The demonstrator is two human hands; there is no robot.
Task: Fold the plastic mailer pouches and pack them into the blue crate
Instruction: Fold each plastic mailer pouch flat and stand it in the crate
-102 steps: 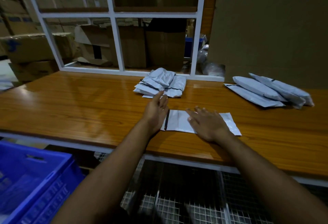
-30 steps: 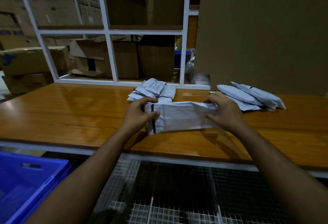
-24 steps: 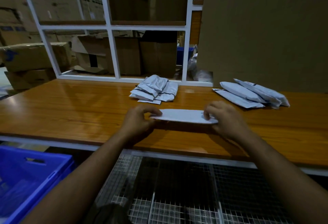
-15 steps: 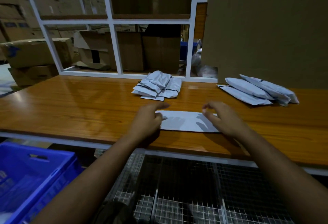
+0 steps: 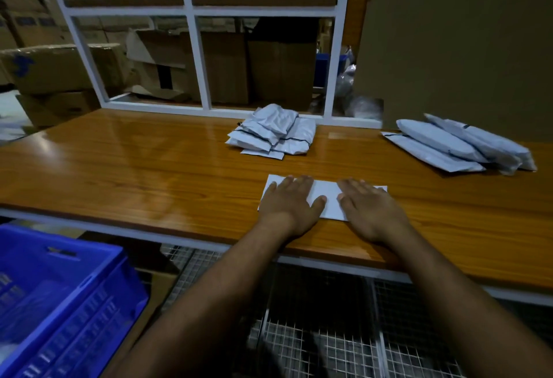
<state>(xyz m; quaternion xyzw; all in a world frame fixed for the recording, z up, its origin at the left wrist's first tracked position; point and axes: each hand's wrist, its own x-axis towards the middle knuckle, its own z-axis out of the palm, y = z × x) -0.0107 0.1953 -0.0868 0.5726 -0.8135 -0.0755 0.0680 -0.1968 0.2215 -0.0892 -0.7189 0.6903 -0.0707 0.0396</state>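
Stacked cardboard boxes (image 5: 57,69) fill a dim storeroom behind a white-framed partition (image 5: 194,57), which stands along the far edge of a glossy wooden desk (image 5: 119,168). At the desk's near edge a white plastic mailer pouch (image 5: 327,198) lies flat, and a person presses it down with both palms. On the pouch's left end, the left hand (image 5: 288,202) lies spread with its fingers (image 5: 299,184) straight and close together, pointing toward the partition. Over the pouch's right end the right hand (image 5: 369,208) lies flat in the same way, its fingers (image 5: 356,187) extended and held together, with the thumbs of the two hands near each other across a bare strip of the pouch. Neither hand grips anything; both simply rest flat on the plastic. Beyond the pouch, close to the partition, sits a loose heap of folded pouches (image 5: 272,131), grey-white with dark sealing strips showing at some edges. To the right of the pouch and farther back, a row of long unfolded pouches (image 5: 457,145) lies overlapping against a tall brown cardboard sheet (image 5: 463,42) that stands at the desk's back right. Left of the pouch and below desk level, the blue crate (image 5: 59,303) shows its rim and slotted wall; what it contains cannot be made out. Under the desk's near edge, directly below the pouch, a wire mesh shelf (image 5: 323,341) runs beneath the person's bare forearms.
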